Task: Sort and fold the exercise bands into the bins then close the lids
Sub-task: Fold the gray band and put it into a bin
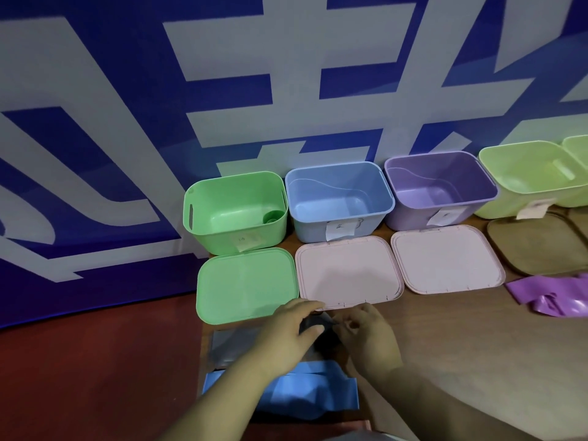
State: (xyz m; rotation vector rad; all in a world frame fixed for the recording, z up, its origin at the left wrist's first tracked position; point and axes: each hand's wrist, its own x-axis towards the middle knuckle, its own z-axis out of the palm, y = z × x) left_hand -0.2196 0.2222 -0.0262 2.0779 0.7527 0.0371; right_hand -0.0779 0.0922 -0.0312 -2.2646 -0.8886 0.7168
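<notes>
Head view, looking down at a wooden table (461, 345) set vs. a blue-and-white banner (127, 122). Four open bins stand in a row at the back, L to R: green bin (203, 230), blue bin (311, 227), purple bin (407, 218), yellow-green bin (496, 208), w/ part of another pale green one cut off at the right edge. Paper labels hang on their front walls (writing too small to read). Lids lie flat in front of the bins: green lid (245, 284), pink lid (346, 272) before the blue bin, second pink lid (445, 259) before the purple bin, brown lid (534, 243) at right. Both hands meet near the table's front-left, just below the first pink lid's near edge. The left hand (289, 329) pinches a bunched dark part of the grey band (229, 345) btwn thumb and fingers; the right hand (366, 335), fingers curled together, pinches the same bunch from the other side. The rest of the grey band lies flat on the table to the left, under the left wrist. A blue band (302, 396) lies crumpled nearer the person, partly beneath the left forearm. A purple band (547, 294) lies loose at far right, just in front of the brown lid. No band is in any bin.
</notes>
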